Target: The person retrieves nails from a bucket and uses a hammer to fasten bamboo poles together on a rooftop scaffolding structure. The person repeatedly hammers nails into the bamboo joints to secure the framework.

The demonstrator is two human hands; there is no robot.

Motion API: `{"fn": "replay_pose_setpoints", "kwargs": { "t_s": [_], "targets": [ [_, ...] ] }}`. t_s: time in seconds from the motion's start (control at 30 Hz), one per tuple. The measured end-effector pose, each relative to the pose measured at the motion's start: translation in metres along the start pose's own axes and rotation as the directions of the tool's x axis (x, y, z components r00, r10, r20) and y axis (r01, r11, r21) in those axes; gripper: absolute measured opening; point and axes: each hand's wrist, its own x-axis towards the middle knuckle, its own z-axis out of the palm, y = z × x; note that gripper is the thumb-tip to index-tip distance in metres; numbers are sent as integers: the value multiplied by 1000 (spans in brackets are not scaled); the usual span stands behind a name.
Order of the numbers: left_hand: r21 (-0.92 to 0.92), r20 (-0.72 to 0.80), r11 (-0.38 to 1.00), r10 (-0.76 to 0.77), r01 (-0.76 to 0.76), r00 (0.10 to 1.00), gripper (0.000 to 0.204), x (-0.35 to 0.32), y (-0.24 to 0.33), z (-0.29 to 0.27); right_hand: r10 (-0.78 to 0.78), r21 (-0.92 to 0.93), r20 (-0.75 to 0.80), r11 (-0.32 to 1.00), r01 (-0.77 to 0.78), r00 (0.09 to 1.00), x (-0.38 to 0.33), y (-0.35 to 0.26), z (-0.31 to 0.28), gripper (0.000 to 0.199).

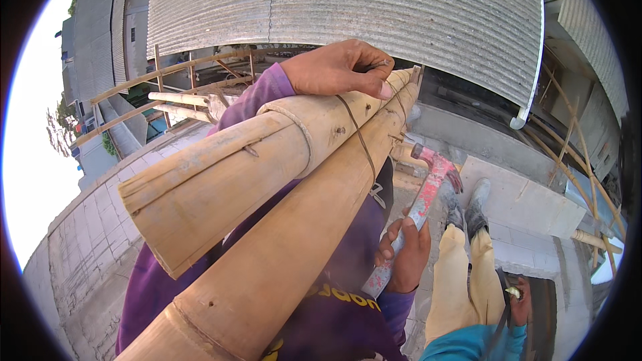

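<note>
Two thick bamboo poles [267, 207] lie side by side, running from the lower left up toward the upper right, and a thin wire [361, 144] loops around both where they narrow. My left hand [341, 67] rests on top of the upper pole near that far end, fingers curled down over it in a firm hold. My right hand [404, 254] is closed around the handle of a claw hammer [421, 204] with a worn red shaft, its head close to the poles' underside, just beyond the wire.

I judge the step in hand to be fixing the two poles together at the lashing. The next move calls for a steady left grip while the hammer head comes squarely onto whatever fastens them.

I cannot make out a nail at that joint. The poles hide most of my torso and left forearm. Below right, another person [468, 281] in pale trousers and a teal sleeve is cut off by the rim, standing on grey blocks [528, 214].
</note>
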Motion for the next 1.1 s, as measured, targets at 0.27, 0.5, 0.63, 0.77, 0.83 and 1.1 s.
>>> {"fn": "replay_pose_setpoints", "kwargs": {
  "t_s": [0.27,0.5,0.63,0.77,0.83,1.1],
  "targets": [
    [-46,19,999,-6,7,1000,43,-1,1,0,-314,58,-435,925,374,844,-3,-22,12,31],
    [-29,-10,999,-17,17,1000,44,-6,0,4,-96,-67,-114,994,88,989,4,-11,6,26],
    [-29,2,1000,-5,5,1000,44,-3,-4,-2,-371,-2,-450,910,415,812,-3,-53,-17,29],
    [-24,3,1000,-12,12,1000,44,-2,-3,-2,-391,101,-539,850,518,746,4,-24,14,30],
    [-39,-12,999,-10,10,1000,43,-3,-1,-4,30,-182,-13,983,-31,999,6,2,30,21],
    [-75,-17,997,-17,16,1000,40,-7,-4,-5,-314,-102,-365,949,297,876,-3,-63,-23,29]
  ]
}}
